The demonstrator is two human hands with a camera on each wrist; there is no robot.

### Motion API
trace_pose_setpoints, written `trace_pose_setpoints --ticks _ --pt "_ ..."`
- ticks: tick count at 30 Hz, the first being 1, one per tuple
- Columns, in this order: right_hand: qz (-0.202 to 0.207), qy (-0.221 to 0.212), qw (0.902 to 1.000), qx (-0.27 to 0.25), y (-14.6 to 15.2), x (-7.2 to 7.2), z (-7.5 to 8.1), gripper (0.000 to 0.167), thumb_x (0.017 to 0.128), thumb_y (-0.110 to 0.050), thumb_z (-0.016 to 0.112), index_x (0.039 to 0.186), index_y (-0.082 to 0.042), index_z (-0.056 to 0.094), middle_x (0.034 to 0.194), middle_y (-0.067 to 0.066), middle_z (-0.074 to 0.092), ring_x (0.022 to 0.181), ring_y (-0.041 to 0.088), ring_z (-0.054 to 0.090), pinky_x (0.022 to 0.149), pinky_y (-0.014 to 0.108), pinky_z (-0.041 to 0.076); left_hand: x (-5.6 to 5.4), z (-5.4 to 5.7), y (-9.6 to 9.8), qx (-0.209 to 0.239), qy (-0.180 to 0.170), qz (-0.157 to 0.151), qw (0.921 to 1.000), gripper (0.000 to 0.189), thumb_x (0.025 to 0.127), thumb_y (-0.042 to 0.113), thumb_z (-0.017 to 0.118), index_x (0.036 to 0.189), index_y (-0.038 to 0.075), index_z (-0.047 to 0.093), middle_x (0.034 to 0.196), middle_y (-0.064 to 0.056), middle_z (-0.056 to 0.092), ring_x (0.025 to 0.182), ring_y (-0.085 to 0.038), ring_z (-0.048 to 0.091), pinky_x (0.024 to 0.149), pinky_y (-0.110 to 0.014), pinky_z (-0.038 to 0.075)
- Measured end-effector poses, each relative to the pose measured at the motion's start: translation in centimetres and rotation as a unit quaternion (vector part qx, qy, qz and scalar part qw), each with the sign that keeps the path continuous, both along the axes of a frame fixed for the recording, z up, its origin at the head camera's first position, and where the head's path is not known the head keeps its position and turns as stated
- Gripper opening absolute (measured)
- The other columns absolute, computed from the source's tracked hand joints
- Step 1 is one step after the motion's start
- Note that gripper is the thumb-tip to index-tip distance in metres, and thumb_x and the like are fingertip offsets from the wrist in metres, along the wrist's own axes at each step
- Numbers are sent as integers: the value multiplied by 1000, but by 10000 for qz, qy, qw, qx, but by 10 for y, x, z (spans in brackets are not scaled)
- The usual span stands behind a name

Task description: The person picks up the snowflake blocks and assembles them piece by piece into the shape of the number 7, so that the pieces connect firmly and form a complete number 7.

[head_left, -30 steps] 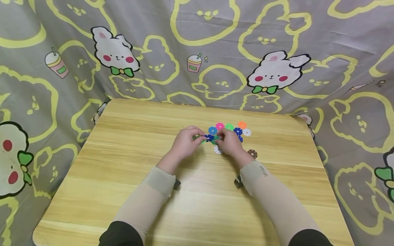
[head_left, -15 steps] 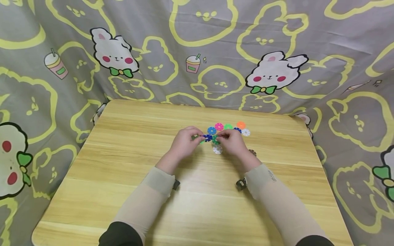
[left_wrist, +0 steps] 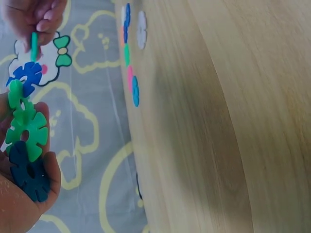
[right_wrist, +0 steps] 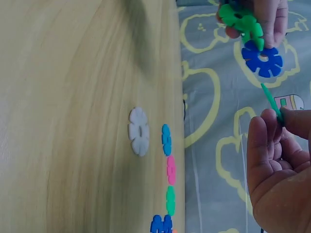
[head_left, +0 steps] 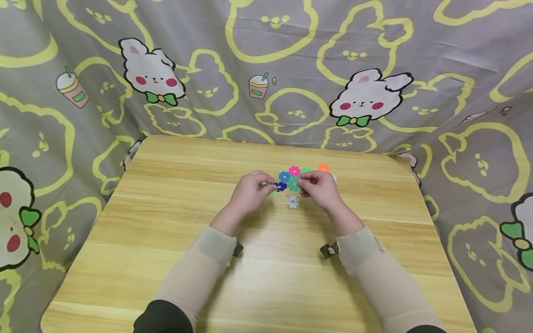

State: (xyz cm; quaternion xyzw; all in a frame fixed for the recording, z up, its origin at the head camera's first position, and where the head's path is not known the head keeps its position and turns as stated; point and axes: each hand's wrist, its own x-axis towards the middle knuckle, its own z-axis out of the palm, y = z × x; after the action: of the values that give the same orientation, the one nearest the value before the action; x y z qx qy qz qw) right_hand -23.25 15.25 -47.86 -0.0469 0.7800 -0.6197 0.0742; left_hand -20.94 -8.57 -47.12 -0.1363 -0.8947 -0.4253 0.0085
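My left hand (head_left: 251, 192) holds a short chain of interlocking snowflake discs in its curled fingers. In the left wrist view the chain runs from a dark blue-green disc (left_wrist: 29, 170) through a green disc (left_wrist: 34, 131) and a smaller-looking green one (left_wrist: 16, 92) to a blue disc (left_wrist: 29, 77) at its outer end. My right hand (head_left: 320, 187) pinches a single teal-green disc (head_left: 293, 183) between thumb and fingertips. That disc shows edge-on in the right wrist view, its tip close beside the rim of the blue disc (right_wrist: 262, 63).
Loose snowflake discs lie on the wooden table (head_left: 270, 268) behind the hands: light blue (head_left: 284, 176), pink (head_left: 294, 171), green (head_left: 306, 170) and orange (head_left: 324, 167). A white disc (head_left: 293, 202) lies nearer. My right hand hides others. A patterned curtain (head_left: 200, 111) surrounds the table.
My right hand has shifted slightly right, and its teal-green disc shows more fully. The right wrist now covers the brown disc. My left hand stays nearly still with the chain.
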Motion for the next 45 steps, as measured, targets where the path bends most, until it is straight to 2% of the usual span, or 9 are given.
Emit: trace_pose_setpoints --ticks 5,10,24,28,36,45 --pt "31 -105 9999 -52 1 2 3 21 101 1 68 113 18 69 90 13 73 65 8 67 65 26 62 1 0 0 -41 -36 10 10000 11 102 20 74 106 11 80 118 0 73 105 -22 67 93 -41 56" --pt "89 -259 9996 -115 2 3 5 21 101 0 68 113 18 69 91 18 73 63 9 65 63 26 62 1 1 0 -86 -22 0 10000 11 102 20 74 106 11 80 118 -1 73 104 -22 67 91 -41 57" --pt "386 -412 9984 -13 3 5 4 23 101 -1 69 116 17 70 78 8 72 61 10 65 60 28 62 0 3 2 -288 47 -155 9995 13 102 21 74 108 11 80 120 -2 72 112 -24 68 99 -43 56" --pt "439 -446 9980 -59 3 5 6 25 101 -1 69 117 18 69 82 8 75 62 10 68 62 29 62 0 4 4 -427 116 -214 9988 12 102 21 75 108 12 80 119 -1 73 109 -23 69 98 -42 56" --pt "531 -552 9970 -66 3 8 9 25 101 1 68 118 20 67 91 19 78 64 13 73 63 31 63 0 4 7 -670 374 -425 9961 10 101 19 75 107 13 80 119 0 75 109 -21 71 98 -40 57" --pt "552 -539 9970 -79 2 10 12 23 102 2 68 117 19 68 93 19 77 65 13 73 65 30 63 1 4 10 -736 652 -519 9938 10 99 20 77 107 14 81 116 0 77 110 -21 72 99 -39 57"
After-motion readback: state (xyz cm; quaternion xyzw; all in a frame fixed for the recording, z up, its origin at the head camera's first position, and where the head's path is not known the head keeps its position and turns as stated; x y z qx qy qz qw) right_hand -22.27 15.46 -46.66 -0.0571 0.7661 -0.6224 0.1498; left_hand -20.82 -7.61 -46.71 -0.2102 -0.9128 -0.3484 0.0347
